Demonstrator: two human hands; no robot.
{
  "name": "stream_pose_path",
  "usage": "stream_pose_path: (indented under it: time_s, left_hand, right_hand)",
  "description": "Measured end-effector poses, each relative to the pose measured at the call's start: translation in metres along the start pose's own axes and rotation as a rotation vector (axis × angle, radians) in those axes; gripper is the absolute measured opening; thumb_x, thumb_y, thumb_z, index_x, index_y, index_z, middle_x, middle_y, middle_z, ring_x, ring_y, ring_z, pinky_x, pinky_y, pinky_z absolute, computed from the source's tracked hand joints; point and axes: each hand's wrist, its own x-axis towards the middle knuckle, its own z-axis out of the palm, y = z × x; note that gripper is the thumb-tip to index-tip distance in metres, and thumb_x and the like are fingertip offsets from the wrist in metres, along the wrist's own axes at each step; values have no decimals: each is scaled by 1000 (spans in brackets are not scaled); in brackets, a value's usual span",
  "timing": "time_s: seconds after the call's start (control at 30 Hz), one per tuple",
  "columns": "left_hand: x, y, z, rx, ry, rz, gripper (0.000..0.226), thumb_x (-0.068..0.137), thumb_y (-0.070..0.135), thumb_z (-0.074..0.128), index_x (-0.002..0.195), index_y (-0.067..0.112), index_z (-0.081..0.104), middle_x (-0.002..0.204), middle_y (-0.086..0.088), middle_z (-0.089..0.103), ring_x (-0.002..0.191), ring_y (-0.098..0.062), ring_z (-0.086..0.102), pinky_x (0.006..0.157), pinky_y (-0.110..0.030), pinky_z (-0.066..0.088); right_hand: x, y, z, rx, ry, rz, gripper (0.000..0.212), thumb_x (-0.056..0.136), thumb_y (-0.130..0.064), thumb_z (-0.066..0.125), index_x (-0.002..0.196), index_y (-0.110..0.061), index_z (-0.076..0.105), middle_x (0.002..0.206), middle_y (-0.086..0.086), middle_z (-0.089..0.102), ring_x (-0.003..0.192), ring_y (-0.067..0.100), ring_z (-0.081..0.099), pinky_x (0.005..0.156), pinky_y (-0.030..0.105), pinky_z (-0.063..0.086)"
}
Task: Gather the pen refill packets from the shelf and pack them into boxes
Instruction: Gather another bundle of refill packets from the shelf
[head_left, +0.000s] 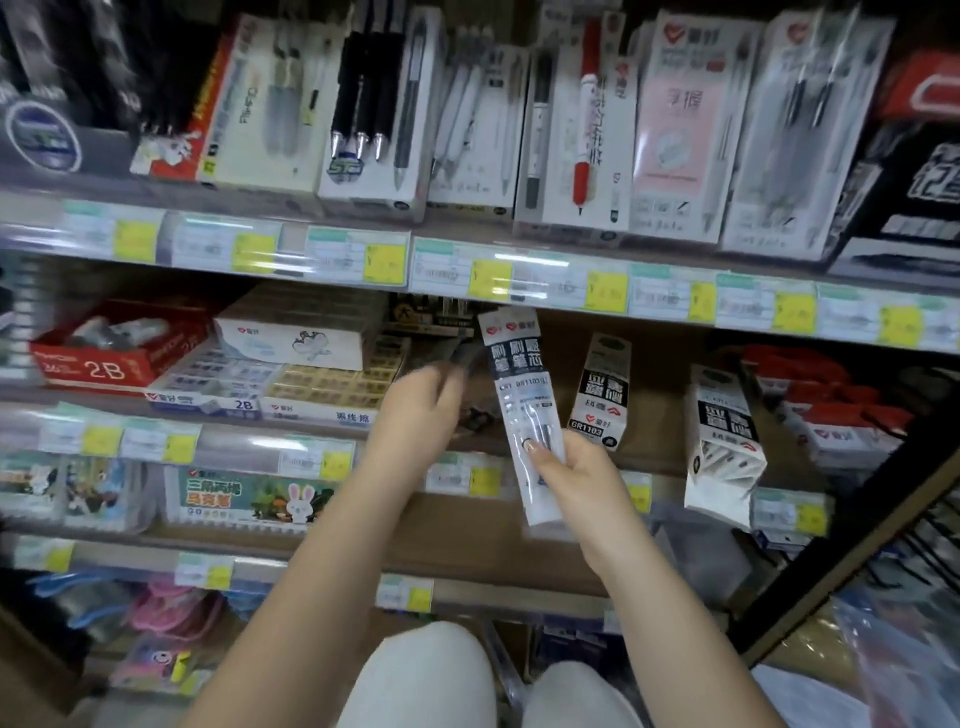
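Note:
My right hand (576, 478) grips a stack of long white pen refill packets (524, 405) with dark tops, held upright in front of the middle shelf. My left hand (421, 405) reaches into that shelf and pinches a blurred dark packet (462, 353) at its far end. Two white refill boxes stand on the same shelf: a small one (600, 389) marked GR1103 just right of the packets, and a larger one (722, 441) with its lower flap open further right.
Boxes of erasers and 2B leads (104, 364) fill the shelf's left side. Red and white packs (831, 415) lie at the far right. Pen boxes (571, 130) line the shelf above. A black wire rack (909, 545) stands at the right. My knees (431, 675) show below.

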Motion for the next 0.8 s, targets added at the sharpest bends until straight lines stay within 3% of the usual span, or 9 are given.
stream_pose_path:
  time_s: [0.07,0.13,0.23,0.37,0.63,0.8]
  left_hand:
    - [15,-5,0,316,-92,26,22,91,20,49,102,9,65,90,-12,67,77,-26,62,65,-36,51]
    - [23,-6,7,495,-178,62,25,88,21,54,110,13,63,100,-11,65,88,-27,61,70,-34,52]
    - [30,-5,20,564,-244,99,34,87,31,58,118,17,60,109,-11,63,100,-29,59,79,-33,52]
    - [41,-6,33,697,-328,107,44,87,39,59,126,19,55,113,-10,63,104,-28,60,82,-33,51]
    - [56,-2,42,653,-418,71,47,81,25,62,127,18,53,123,-8,59,110,-27,59,86,-35,52]
    - [58,10,48,826,-439,128,38,84,19,60,121,10,57,121,-10,60,111,-28,59,85,-34,52]
  right_hand:
    - [7,4,-4,-5,38,24,15,96,-20,51,90,-23,64,76,-4,65,69,13,62,62,29,48]
    - [13,7,-7,-13,72,43,15,96,-20,52,89,-21,65,77,-1,67,72,18,63,66,35,50]
    - [16,12,-11,-15,104,69,13,96,-21,52,93,-22,66,84,3,70,76,20,67,63,35,54]
    - [17,20,-15,-31,137,63,14,95,-20,53,91,-23,66,87,0,71,81,16,67,75,35,52]
    - [23,22,-16,8,216,74,13,93,-18,56,86,-18,67,77,-3,70,76,15,66,68,29,48]
    - [22,18,-11,59,246,110,11,94,-20,56,92,-18,66,79,-4,69,76,16,65,64,30,48]
